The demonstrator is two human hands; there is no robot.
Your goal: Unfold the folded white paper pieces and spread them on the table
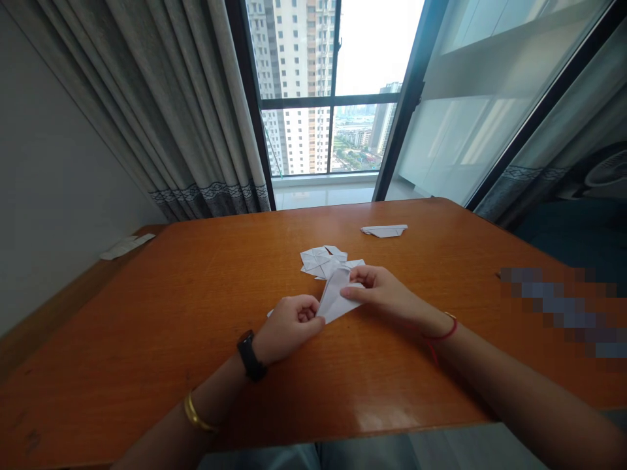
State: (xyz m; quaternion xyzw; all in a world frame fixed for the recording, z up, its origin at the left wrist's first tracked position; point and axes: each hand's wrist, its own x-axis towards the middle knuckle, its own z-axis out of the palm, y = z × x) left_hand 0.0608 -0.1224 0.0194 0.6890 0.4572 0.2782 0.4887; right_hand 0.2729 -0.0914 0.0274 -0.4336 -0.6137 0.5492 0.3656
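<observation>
A folded sheet of white paper (pixel 334 300) is held between my two hands, tilted up above the table. My left hand (pixel 292 324) pinches its lower left corner between thumb and curled fingers. With the thumb on its near face, my right hand (pixel 375 287) grips the upper right part. Just behind it lie several folded white paper pieces (pixel 321 260), partly covered by the held sheet. A bit of white shows beside my left hand, too hidden to name.
The brown wooden table (pixel 161 313) spreads out in front of me. Farther back on it lies a long folded paper (pixel 385 231). Another flat paper (pixel 127 246) rests at the far left by the wall. Grey curtains (pixel 147 98) and a window stand beyond. A blurred patch covers something at right.
</observation>
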